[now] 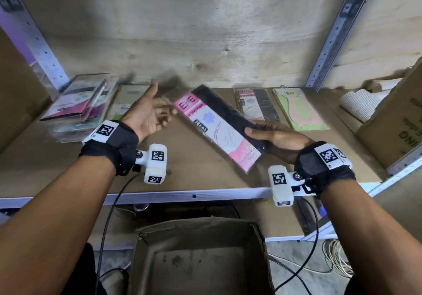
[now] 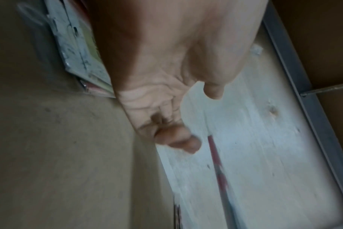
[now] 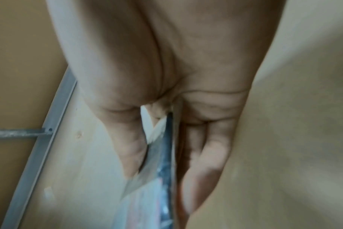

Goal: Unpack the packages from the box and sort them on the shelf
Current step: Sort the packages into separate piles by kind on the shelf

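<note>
A long pink and black package [image 1: 217,125] hangs tilted above the shelf board [image 1: 194,176]. My right hand [image 1: 271,137] grips its right edge, thumb on top and fingers beneath; the right wrist view shows the package [image 3: 166,162] edge-on between thumb and fingers. My left hand [image 1: 150,114] hovers empty to the left of the package's top end, palm up, thumb raised, fingers loosely bent. In the left wrist view the left hand [image 2: 166,108] is blurred and holds nothing. Below the shelf stands the brown cardboard box [image 1: 201,258], its visible bottom bare.
A heap of packages [image 1: 80,105] lies at the shelf's left. A pink and black package [image 1: 255,105] and a green one [image 1: 299,109] lie flat at the back right. A carton [image 1: 392,121] with white ribbed cups stands far right. Metal uprights flank the shelf; cables hang below.
</note>
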A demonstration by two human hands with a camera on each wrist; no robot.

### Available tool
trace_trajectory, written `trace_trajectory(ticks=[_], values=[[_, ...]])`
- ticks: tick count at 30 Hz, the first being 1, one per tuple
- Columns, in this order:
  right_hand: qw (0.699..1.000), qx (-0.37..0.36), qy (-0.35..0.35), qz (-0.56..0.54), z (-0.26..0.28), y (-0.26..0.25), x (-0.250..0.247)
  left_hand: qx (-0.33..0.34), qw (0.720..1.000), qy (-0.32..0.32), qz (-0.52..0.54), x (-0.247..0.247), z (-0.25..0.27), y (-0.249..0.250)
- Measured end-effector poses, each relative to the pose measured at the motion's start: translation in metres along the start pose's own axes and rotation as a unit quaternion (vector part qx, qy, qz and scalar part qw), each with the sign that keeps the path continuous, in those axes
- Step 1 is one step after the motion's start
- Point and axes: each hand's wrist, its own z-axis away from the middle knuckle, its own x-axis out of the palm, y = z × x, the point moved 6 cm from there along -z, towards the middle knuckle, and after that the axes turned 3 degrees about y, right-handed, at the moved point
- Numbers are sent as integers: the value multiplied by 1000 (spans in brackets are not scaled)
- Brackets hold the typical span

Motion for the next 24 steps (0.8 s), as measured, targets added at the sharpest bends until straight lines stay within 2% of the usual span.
trace_trajectory(ticks=[3,6,10,14,17,20,24], values=[[993,-19,47,-110,-1,-8,1,-37,996,-50,-59,21,13,-11],[978,-26,68,-194,-5,-12,6,-66,983,-139,-102,55,31,-30],[967,-23,63,-244,-12,-12,19,-44,971,-215,-91,85,46,-40],[972,1,75,-222,-15,-6,27,-36,977,-197,-78,85,46,-41],[982,10,101,-158,-17,-1,23,-37,979,-175,-99,80,45,-41],[979,13,174,-107,-20,6,10,-36,984,-140,-108,80,43,-42],[962,-1,270,-30,-22,4,-10,14,985,-73,-158,87,36,-33]])
